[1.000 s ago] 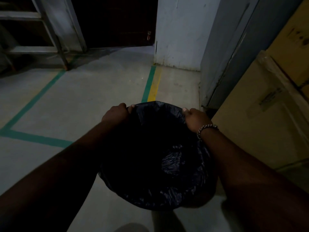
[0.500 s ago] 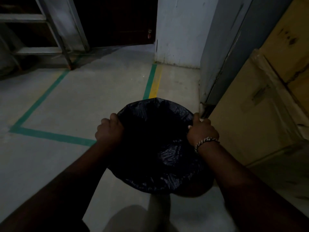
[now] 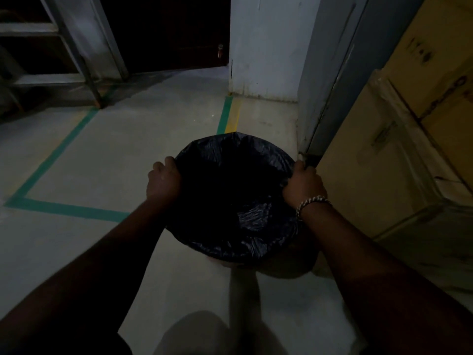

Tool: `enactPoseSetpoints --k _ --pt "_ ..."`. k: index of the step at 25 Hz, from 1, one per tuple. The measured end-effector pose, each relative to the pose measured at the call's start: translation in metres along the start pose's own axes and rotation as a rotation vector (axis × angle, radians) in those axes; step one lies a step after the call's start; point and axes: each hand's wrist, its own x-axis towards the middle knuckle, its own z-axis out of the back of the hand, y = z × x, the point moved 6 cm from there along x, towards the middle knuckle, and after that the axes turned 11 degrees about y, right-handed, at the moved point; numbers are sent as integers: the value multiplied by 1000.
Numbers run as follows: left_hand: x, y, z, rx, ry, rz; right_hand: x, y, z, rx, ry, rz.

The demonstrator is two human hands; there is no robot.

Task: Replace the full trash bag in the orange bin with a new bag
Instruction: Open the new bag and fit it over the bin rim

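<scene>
A black trash bag point(image 3: 230, 180) lines a round bin standing on the floor in front of me, its mouth spread wide over the rim. The bin point(image 3: 286, 267) itself shows only as a dim band below the bag at the near side; its colour is hard to tell in the low light. My left hand point(image 3: 163, 181) grips the bag's edge at the left rim. My right hand point(image 3: 303, 187), with a beaded bracelet on the wrist, grips the bag's edge at the right rim. The inside of the bag is dark and I cannot see its contents.
Stacked cardboard boxes point(image 3: 399, 155) stand close on the right, next to a grey metal door or cabinet point(image 3: 330, 80). A metal rack point(image 3: 64, 60) stands at the far left. Green and yellow tape lines point(image 3: 226, 114) mark the concrete floor. My leg point(image 3: 204, 334) shows below.
Both hands have slid from the far part of the rim back to its left and right sides, still holding the bag. The view has drawn back a little from the bin.
</scene>
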Motion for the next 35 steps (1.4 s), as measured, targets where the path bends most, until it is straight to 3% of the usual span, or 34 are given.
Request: enactPoseSetpoints --k 5,7,10,14,16,17,20,22,25,35 --pt "-18 8 -7 -127 112 137 -26 5 -18 275 70 -79" --pt "-47 -4 -12 -54 69 206 -42 12 -32 342 79 -138" --pt "-87 -36 -29 138 -40 2 -56 19 -41 285 49 -167" --pt "-106 -60 -16 149 -234 -262 -62 16 -40 252 52 -130" --pt "-124 -79 -9 147 -263 -487 -77 32 -24 -2 -112 36" --pt "-136 -90 -10 126 -217 -649 -85 46 -19 -119 -176 218" --pt "-180 -105 -25 180 -24 -979 -113 68 -35 -287 -13 753" --pt "-186 -102 -33 269 37 -1004 -123 55 -42 -256 11 887" --pt "-187 -100 -44 358 30 -990 -135 36 -47 -211 -26 939" --pt "-185 -93 -53 339 22 -959 -135 34 -56 -292 -89 877"
